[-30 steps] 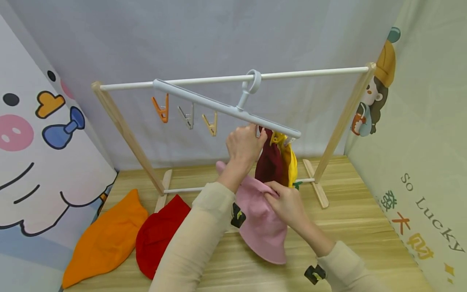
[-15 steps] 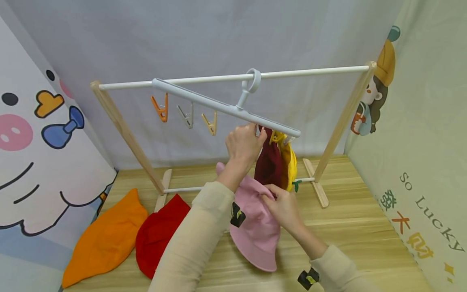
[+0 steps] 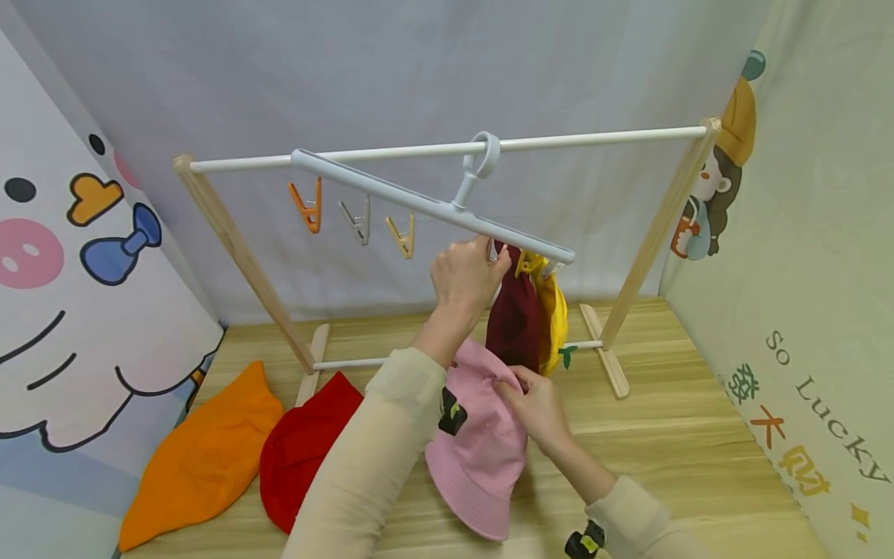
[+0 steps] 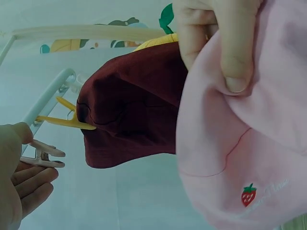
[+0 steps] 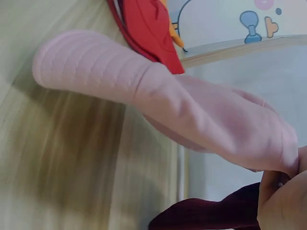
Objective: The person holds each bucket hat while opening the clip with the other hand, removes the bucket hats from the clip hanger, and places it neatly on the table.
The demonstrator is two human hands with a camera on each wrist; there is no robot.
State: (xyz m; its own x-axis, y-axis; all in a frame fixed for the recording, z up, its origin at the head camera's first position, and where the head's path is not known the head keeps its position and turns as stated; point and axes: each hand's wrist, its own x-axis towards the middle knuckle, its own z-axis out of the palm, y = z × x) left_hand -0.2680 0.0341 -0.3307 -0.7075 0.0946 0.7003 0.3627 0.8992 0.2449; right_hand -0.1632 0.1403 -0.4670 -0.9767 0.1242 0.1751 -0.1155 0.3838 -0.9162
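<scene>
My left hand [image 3: 466, 272] is up under the right half of the pale blue hanger [image 3: 433, 208]. Its thumb and fingers pinch a pale clothespin [image 4: 44, 155], whose tips point toward the hats in the left wrist view. Lower down, my right hand [image 3: 534, 407] pinches the edge of a pink bucket hat [image 3: 482, 458], thumb on the cloth. A small strawberry [image 4: 248, 195] is embroidered on it. The pink hat hangs below my left forearm, which hides part of it. Beside the clothespin, a yellow clip [image 4: 72, 117] holds a maroon hat [image 4: 132, 105]; a yellow hat [image 3: 555, 318] hangs behind.
The hanger hooks over the white rail [image 3: 601, 140] of a wooden rack [image 3: 237, 256]. Orange [image 3: 307, 208], grey [image 3: 358, 223] and yellowish clips [image 3: 403, 237] dangle from its left half. An orange hat [image 3: 202, 466] and a red hat [image 3: 303, 454] lie on the table at left.
My right hand has moved a little down and left, and the pink hat has swung lower and leftward with it. My left hand has stayed at the clothespin.
</scene>
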